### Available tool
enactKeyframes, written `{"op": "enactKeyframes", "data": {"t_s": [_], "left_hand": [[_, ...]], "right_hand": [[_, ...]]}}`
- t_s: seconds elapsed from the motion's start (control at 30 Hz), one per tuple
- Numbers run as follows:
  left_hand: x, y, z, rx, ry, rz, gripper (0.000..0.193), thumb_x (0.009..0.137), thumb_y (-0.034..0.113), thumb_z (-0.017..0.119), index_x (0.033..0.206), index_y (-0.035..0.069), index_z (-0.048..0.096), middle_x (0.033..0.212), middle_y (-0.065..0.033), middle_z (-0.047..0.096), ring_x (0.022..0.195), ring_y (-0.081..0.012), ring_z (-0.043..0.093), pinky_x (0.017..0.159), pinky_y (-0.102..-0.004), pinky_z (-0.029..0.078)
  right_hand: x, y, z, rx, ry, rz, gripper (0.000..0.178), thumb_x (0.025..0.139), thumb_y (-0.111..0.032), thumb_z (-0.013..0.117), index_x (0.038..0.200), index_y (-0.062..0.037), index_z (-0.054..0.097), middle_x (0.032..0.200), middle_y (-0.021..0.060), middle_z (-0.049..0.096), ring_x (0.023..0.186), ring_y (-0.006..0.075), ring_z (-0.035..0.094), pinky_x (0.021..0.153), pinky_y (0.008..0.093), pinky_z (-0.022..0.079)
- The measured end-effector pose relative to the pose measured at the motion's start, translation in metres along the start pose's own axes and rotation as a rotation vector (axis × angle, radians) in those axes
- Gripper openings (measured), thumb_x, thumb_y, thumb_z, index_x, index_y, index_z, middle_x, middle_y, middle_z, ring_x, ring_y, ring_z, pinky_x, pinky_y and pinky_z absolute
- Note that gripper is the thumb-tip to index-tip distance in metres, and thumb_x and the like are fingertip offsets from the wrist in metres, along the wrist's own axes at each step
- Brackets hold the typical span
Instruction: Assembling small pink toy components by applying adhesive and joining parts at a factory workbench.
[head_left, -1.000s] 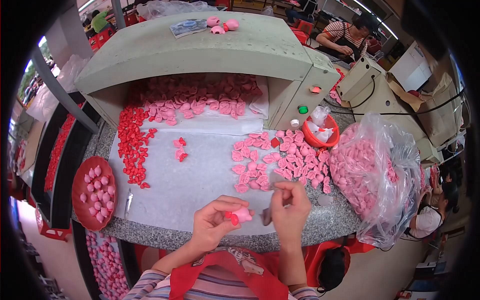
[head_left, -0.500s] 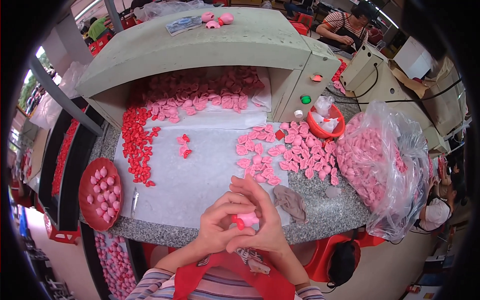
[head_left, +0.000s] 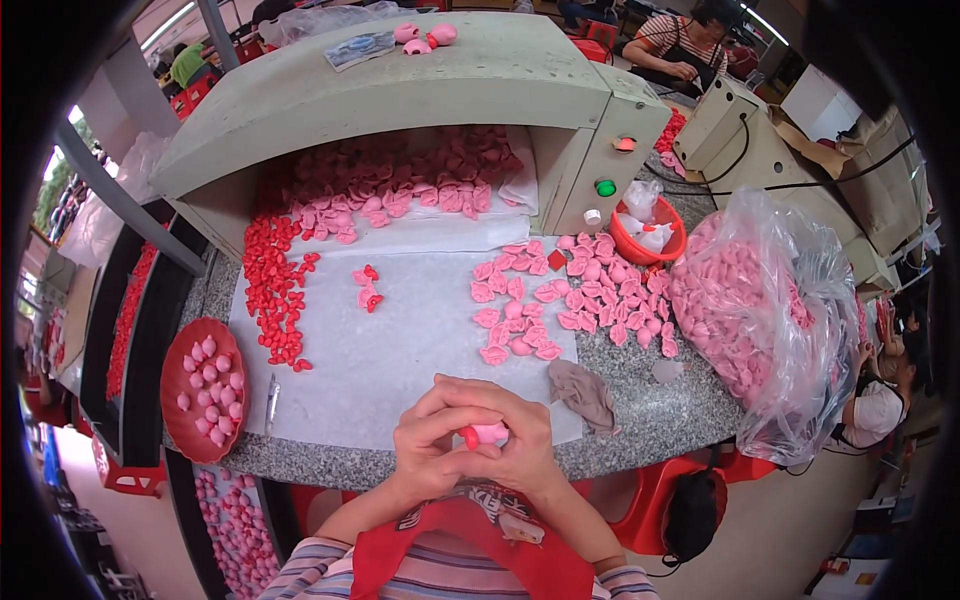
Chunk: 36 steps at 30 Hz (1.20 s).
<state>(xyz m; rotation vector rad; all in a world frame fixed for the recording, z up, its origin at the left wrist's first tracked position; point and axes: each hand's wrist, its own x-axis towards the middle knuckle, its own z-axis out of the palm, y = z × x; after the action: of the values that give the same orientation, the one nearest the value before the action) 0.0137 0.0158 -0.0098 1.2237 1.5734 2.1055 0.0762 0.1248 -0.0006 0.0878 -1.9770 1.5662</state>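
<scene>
Close to the bench's front edge, both hands are closed around a small pink plastic piece with a red part (head_left: 488, 434). My left hand (head_left: 430, 440) grips its red side, thumb below and fingers above. From the other side my right hand (head_left: 527, 440) wraps the pink side, its fingers lying over the left fingers. Much of the piece is hidden by them. Beyond the hands lies a white sheet (head_left: 400, 350), bearing a few loose pink and red parts (head_left: 368, 290). Small red parts (head_left: 275, 290) are heaped at its left; pink shell halves (head_left: 513, 312) are spread at its right.
A pale green oven-like machine (head_left: 400, 90) with more pink shells inside spans the back. At left stands a red oval tray (head_left: 172, 400) of round pink pieces. A grey cloth (head_left: 580, 397), an orange bowl (head_left: 640, 257) and a bulging plastic bag (head_left: 735, 320) are on the right.
My right fingers, raised and stretched before, have folded down over the left fingers. The hands now close more tightly round the pink piece, which shows less. The view has shifted slightly.
</scene>
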Motion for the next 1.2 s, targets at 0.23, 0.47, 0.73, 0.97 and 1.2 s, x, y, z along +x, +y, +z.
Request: {"op": "enactKeyframes", "data": {"t_s": [0.23,0.47,0.73,0.97,1.2], "left_hand": [[0.001,-0.002,0.0,-0.02,0.013,0.015,0.025,0.069,0.0,0.069,0.093,-0.001,0.062,0.091,-0.0084,0.054,0.077,-0.0149,0.054,0.062,-0.0229,0.043],[0.003,-0.026,-0.006,-0.175,0.087,-0.12,0.03,0.067,-0.011,0.059,0.096,-0.004,0.061,0.096,-0.0096,0.051,0.078,-0.0154,0.055,0.068,-0.0236,0.045],[0.042,-0.068,-0.038,-0.037,0.392,0.047,0.02,0.075,-0.008,0.056,0.095,-0.003,0.053,0.098,-0.011,0.048,0.083,-0.0194,0.057,0.075,-0.0307,0.049],[0.032,-0.073,-0.043,0.037,0.313,-0.002,0.029,0.071,-0.014,0.057,0.098,-0.002,0.054,0.101,-0.011,0.049,0.087,-0.0186,0.057,0.078,-0.0309,0.049],[0.034,-0.074,-0.046,0.007,0.336,0.035,0.03,0.071,-0.014,0.058,0.098,-0.003,0.054,0.101,-0.0115,0.049,0.088,-0.02,0.058,0.079,-0.0298,0.05]], "right_hand": [[-0.003,0.002,0.003,-0.045,0.029,0.029,0.056,0.059,-0.023,0.08,0.106,-0.0014,0.058,0.105,0.0128,0.062,0.091,0.0234,0.063,0.074,0.03,0.052],[0.003,0.008,0.008,-0.069,0.016,0.28,0.055,0.062,-0.017,0.077,0.111,-0.002,0.056,0.105,0.0125,0.061,0.093,0.0209,0.061,0.082,0.0313,0.048],[0.075,0.097,-0.086,-0.829,0.374,0.314,0.032,0.073,-0.017,0.067,0.1,-0.0015,0.061,0.098,0.0143,0.061,0.078,0.0248,0.061,0.069,0.0322,0.048],[0.085,0.143,-0.111,-1.166,0.168,0.234,0.019,0.072,-0.012,0.061,0.09,-0.0066,0.065,0.093,0.0101,0.061,0.088,0.0313,0.055,0.078,0.0381,0.045],[0.094,0.173,-0.118,-1.306,0.104,0.269,0.014,0.071,-0.011,0.063,0.083,-0.0069,0.067,0.086,0.0116,0.064,0.084,0.03,0.058,0.075,0.0376,0.046]]}}
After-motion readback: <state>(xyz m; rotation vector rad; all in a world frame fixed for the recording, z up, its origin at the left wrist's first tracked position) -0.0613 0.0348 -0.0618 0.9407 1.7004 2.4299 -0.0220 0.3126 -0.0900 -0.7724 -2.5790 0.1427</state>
